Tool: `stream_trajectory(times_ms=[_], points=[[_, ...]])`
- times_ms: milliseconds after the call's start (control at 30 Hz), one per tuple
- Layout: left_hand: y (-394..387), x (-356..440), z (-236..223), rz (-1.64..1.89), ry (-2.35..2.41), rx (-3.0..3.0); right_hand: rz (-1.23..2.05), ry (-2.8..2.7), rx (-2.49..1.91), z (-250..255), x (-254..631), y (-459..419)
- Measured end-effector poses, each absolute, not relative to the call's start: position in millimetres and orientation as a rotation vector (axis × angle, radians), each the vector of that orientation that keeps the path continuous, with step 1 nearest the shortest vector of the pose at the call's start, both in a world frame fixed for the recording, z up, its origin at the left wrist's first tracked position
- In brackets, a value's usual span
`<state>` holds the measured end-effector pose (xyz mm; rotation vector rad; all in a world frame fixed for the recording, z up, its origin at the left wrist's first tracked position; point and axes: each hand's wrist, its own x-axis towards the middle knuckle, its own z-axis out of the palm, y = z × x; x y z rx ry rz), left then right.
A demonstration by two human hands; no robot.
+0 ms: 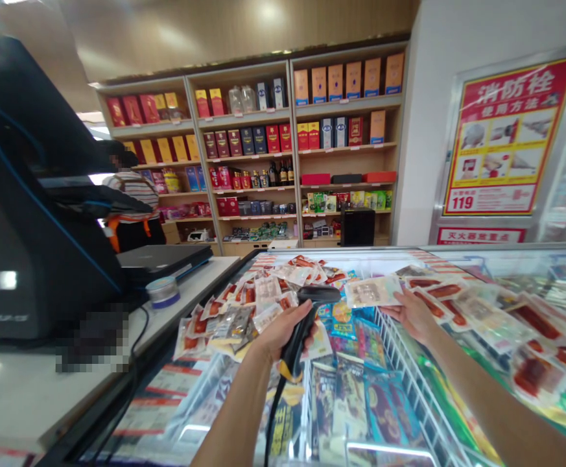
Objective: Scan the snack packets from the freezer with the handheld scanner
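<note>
My left hand (283, 331) is wrapped round the handle of a black barcode scanner (318, 296), whose cable hangs down toward the counter. To its right, my right hand (413, 312) pinches the edge of a flat clear packet with a pale label (373, 291). The scanner's head points at this packet, with a small gap between them. Below both hands is a glass-topped freezer. A heap of sealed sausage packets (248, 295) lies on its left side, and more sausage packets (452, 301) are spread out on the right.
Ice-cream packets (351, 389) and white wire dividers (406, 383) show inside the freezer. On the left counter stand a black checkout terminal (34, 227) and a round tin (163, 292). A person (131, 201) is beyond the terminal. Shelves of boxed goods (251, 139) line the back wall.
</note>
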<state>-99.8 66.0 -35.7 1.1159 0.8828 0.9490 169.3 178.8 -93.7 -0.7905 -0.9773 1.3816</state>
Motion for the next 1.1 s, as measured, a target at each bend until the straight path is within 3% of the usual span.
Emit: stream_trajectory(times_ms=[167,333,433,500,667,800,1100], points=[[67,-100,-36,0.996,0.883,1.095,1.176,-1.057,-1.064,-93,172,181],[48,-119,-32,1.098,0.963,1.016,0.259,-1.245,-1.728,-88,206,180],[31,-136,-34,1.145,1.044,0.995,-0.195,-1.172,-1.779,-79,211,169],[20,-146,-37,1.198,1.077,0.969,-0.308,-1.243,-1.711,-74,190,155],[4,-153,-45,1.266,1.119,0.936,0.268,-2.004,-1.600,-80,79,119],[-9,-146,-44,1.263,1.143,0.922,0.247,-2.028,-1.693,-93,21,109],[-19,-122,-34,1.207,0.984,0.894,0.479,-1.666,-1.172,-107,97,119]])
